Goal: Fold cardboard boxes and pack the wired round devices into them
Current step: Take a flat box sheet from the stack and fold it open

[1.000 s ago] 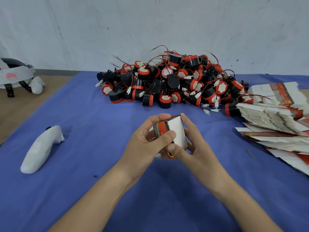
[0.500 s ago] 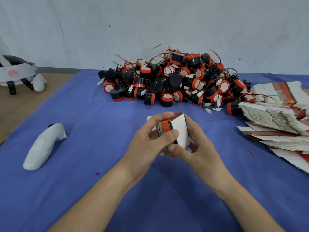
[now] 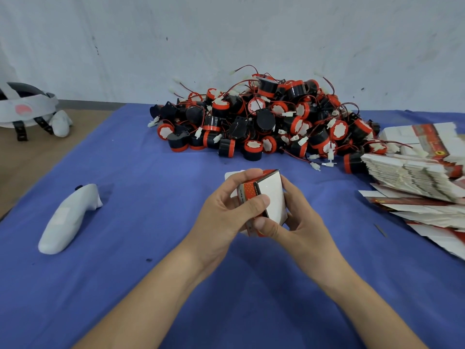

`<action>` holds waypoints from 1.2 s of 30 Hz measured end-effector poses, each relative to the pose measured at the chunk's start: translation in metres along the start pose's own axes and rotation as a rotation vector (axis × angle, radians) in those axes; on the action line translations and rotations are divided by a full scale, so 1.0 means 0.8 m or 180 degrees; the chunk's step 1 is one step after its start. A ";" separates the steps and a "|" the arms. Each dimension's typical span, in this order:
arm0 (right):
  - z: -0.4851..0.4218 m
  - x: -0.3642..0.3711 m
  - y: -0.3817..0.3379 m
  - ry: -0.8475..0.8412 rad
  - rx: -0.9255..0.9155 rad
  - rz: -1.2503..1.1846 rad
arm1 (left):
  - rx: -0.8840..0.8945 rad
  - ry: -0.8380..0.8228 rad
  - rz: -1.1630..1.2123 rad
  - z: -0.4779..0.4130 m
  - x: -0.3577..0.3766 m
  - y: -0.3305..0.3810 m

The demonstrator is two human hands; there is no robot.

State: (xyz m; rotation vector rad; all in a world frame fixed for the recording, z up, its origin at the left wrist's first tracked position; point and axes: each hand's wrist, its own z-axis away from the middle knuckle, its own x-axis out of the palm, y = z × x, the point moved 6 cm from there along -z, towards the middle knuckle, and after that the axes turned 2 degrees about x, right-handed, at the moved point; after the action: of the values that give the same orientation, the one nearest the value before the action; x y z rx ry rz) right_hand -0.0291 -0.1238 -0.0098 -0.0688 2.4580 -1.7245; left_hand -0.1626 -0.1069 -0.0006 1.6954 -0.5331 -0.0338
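Hardly shifted, the box (image 3: 273,195) stays gripped between left hand (image 3: 221,217) and right hand (image 3: 302,222), both curled round it; device pile (image 3: 264,119) beyond them.

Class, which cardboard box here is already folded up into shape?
The red-and-white box gripped by the left hand and right hand; the others lie as flat blanks stacked at the right.

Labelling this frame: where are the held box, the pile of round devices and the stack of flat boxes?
box (image 3: 273,195): head view, white panel.
pile of round devices (image 3: 264,122): head view, heap's middle.
stack of flat boxes (image 3: 407,172): head view, layered edges.
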 end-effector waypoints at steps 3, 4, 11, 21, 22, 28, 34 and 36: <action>0.000 0.003 -0.001 -0.0053 0.0070 -0.0087 | -0.0063 0.0045 0.0139 -0.001 0.000 0.000; 0.000 0.004 -0.001 -0.0078 0.0123 -0.0203 | -0.0082 0.0058 0.0168 -0.002 -0.001 0.000; -0.001 0.003 0.007 -0.0084 0.0454 -0.0752 | -0.0143 0.0052 0.0161 -0.004 -0.006 0.001; -0.002 0.000 0.010 -0.0040 0.0445 -0.0676 | -0.0088 0.0025 -0.0088 -0.005 -0.011 -0.001; -0.002 0.001 0.009 -0.0033 0.0405 -0.0620 | -0.0082 0.0027 -0.0113 -0.004 -0.011 -0.002; -0.001 0.003 0.006 0.0062 0.0147 -0.0378 | 0.0002 0.0062 -0.0289 -0.006 -0.011 0.000; 0.000 -0.002 0.012 0.0168 0.0025 -0.0038 | -0.0041 0.0050 -0.0303 -0.005 -0.010 -0.001; 0.000 -0.003 0.012 0.0173 -0.0015 0.0151 | -0.0059 0.0059 -0.0295 -0.005 -0.010 -0.001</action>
State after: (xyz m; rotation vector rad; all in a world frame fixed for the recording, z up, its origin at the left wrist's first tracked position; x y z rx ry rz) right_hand -0.0260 -0.1201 -0.0186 0.0361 2.4806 -1.7233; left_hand -0.1679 -0.1004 -0.0027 1.6999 -0.4389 -0.0895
